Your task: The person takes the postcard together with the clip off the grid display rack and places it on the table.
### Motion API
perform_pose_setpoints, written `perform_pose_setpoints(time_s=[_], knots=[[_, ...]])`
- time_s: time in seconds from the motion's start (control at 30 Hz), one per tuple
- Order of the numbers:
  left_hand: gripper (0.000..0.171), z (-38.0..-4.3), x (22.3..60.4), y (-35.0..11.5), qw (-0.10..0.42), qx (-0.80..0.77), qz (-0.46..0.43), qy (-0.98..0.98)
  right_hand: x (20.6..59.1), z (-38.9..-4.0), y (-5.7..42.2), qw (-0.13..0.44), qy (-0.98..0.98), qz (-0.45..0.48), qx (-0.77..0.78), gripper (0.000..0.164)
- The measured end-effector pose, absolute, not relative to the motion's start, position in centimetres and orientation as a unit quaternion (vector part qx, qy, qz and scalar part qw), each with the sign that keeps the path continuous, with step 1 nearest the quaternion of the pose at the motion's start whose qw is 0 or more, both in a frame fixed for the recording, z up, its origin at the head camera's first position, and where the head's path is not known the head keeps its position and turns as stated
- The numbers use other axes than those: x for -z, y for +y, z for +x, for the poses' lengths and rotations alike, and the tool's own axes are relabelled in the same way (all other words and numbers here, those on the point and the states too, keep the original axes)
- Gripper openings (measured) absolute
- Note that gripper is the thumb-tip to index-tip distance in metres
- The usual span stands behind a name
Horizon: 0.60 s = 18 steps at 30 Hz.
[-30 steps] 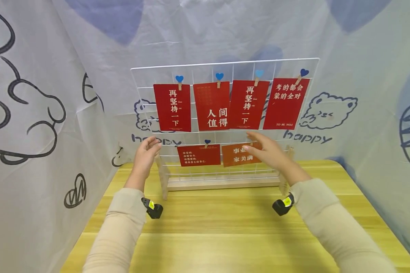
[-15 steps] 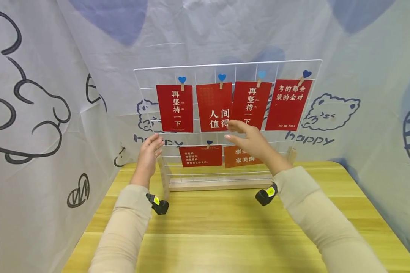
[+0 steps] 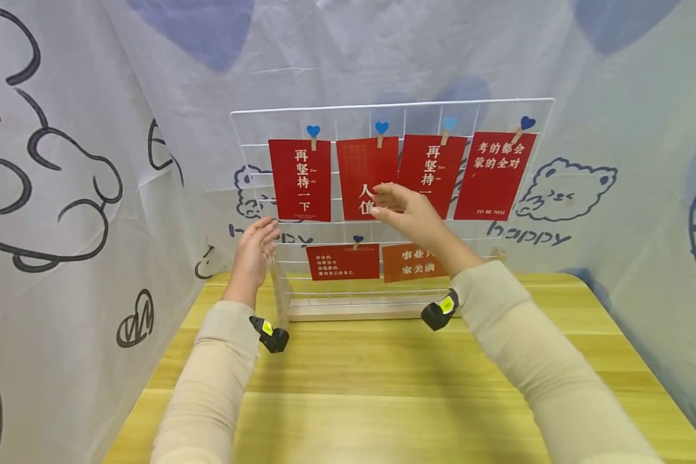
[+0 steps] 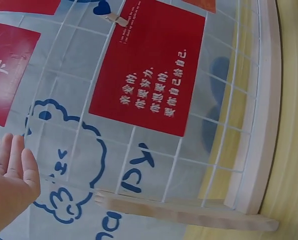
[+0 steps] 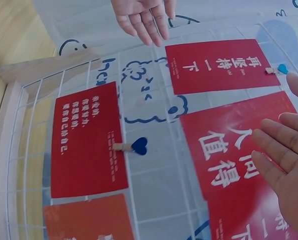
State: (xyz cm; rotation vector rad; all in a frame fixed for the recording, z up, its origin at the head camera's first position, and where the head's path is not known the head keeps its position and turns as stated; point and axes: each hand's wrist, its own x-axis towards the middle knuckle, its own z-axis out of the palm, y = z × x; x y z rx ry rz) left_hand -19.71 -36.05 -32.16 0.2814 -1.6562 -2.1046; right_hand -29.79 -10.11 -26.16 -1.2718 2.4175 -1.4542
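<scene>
A white wire grid rack (image 3: 394, 106) holds red cards with white characters, clipped by small wooden clothespins with blue hearts. My right hand (image 3: 412, 216) is in front of the second upper card (image 3: 367, 161) and the third upper card (image 3: 432, 161), fingers loosely bent, holding nothing. Whether it touches them I cannot tell. My left hand (image 3: 252, 254) is near the grid's left side, below the first upper card (image 3: 301, 180), with fingers extended and nothing held. In the left wrist view the lower red card (image 4: 149, 70) hangs from a dark blue heart clothespin (image 4: 110, 12).
The rack's wooden base (image 3: 348, 312) stands on a yellow wood-grain table (image 3: 348, 386). An orange card (image 3: 412, 264) hangs lower right, and a fourth red card (image 3: 495, 187) upper right. Printed cloth (image 3: 151, 84) surrounds the table behind and at the sides.
My right hand has moved left and up, from in front of the orange card to the middle upper cards. My left hand stays near the grid's left side. The cards hang as before.
</scene>
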Motion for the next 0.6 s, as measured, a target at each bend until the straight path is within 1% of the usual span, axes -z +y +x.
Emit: perform_pose_setpoints(time_s=[0.23, 0.6], knots=[[0.034, -20.1, 31.1, -36.6, 0.248, 0.734, 0.099, -0.624, 24.5, -30.0, -11.5, 0.02, 0.773, -0.411, 0.482, 0.046], [0.035, -20.0, 29.3, -37.4, 0.261, 0.708, 0.067, -0.653, 22.5, -30.7, -13.6, 0.031, 0.766, -0.4, 0.503, 0.045]])
